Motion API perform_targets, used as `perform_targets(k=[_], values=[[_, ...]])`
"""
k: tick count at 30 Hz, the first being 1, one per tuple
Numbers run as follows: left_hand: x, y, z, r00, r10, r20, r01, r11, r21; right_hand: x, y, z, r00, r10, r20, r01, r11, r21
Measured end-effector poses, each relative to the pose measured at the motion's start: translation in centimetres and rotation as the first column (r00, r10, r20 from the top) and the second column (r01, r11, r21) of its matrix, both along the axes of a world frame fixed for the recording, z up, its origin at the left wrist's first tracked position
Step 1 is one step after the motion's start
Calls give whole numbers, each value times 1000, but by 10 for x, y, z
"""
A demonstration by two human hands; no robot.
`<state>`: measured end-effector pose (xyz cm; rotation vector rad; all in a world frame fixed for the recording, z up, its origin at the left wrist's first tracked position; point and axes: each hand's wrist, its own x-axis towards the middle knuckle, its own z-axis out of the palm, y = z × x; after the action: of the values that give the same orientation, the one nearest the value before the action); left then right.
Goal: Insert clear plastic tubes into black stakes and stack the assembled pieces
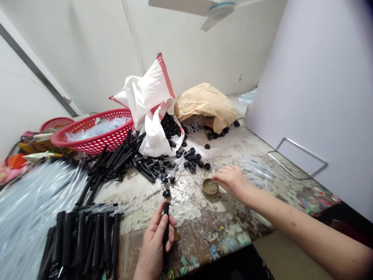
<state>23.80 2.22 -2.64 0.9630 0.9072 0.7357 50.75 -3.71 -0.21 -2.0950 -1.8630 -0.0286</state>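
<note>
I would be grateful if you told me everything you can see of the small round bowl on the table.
The small round bowl is brownish, with a raised rim; its material cannot be made out. It stands upright on the worn tabletop, and its inside looks shiny, perhaps from liquid. The right hand has its fingertips at the right side of the rim; whether they touch it is unclear.

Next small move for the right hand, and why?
I'd probably bring the right hand from the small bowl toward the black tube: the left hand grips that tube with its far end exposed, while the right is at the bowl's rim. What the right pinches, if anything, is unclear.
</note>
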Motion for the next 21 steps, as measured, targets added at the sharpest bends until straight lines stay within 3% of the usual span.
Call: perform_targets(k=[5,10,13,14,17,19,21], values=[[-4,-1,-2,1000,-19,5,19,1000,14,-9,5,0,978,47,205,-38,998,-49],[-5,-1,-2,998,-42,41,41,999,13,-11,1,5,983,39,178,-33,999,-38],[-5,-1,0,998,-11,56,12,1000,-8,-21,-3,13,993,-24,-114,25,1000,13],[-4,-1,0,998,-6,63,7,1000,-16,-28,-4,16,964,-25,-265,27,1000,4],[-5,0,-3,995,-21,100,25,999,-45,-58,-2,21,779,-14,-627,-26,998,-54],[-7,1,-6,992,-26,126,32,998,-53,-80,2,19,701,15,-713,-61,997,-39],[-8,1,-7,989,-27,145,35,998,-49,-97,9,14,675,65,-735,-82,997,12]])
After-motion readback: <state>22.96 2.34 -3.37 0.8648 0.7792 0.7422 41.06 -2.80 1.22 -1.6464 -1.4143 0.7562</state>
